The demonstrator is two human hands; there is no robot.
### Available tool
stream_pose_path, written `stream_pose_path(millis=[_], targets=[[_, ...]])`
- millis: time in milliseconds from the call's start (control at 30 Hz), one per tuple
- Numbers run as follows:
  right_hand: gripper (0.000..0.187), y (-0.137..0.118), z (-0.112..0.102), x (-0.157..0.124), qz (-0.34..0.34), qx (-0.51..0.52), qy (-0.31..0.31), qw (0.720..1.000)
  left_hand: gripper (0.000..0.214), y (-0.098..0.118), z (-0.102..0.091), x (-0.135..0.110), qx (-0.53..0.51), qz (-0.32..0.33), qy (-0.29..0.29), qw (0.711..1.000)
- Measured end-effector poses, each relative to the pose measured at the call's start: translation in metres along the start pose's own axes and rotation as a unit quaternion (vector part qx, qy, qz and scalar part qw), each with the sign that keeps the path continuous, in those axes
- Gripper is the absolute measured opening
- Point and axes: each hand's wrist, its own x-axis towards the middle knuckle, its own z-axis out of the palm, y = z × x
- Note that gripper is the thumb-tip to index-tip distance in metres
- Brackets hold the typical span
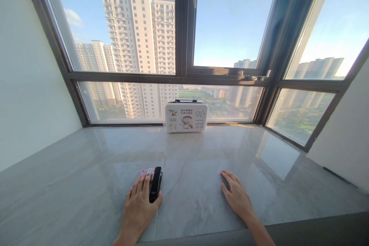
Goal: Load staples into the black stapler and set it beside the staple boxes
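Note:
My left hand [140,204] rests on the grey marble-look sill, closed around a black stapler [155,184]. Its thumb presses the near end of the stapler on the right side. Under the fingertips, against the stapler's left side, lies a small pink-and-white printed item [147,171]; the fingers cover most of it, and I cannot tell its kind. My right hand [235,196] lies palm down on the sill to the right, fingers stretched out, with nothing visible in it.
A white carry case [186,117] with cartoon prints and a black handle stands upright at the back of the sill [198,165], against the window. Dark window frames [127,77] enclose the far side. White walls [34,84] bound the left and right.

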Motion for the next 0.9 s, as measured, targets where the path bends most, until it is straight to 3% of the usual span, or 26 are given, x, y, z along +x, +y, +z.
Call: stream_pose_path(millis=[900], targets=[[0.056,-0.0044,-0.0043,-0.0026,0.003,-0.011,-0.010,1.000,0.072,-0.0011,-0.0012,-0.0010,-0.057,-0.022,0.006,0.998]])
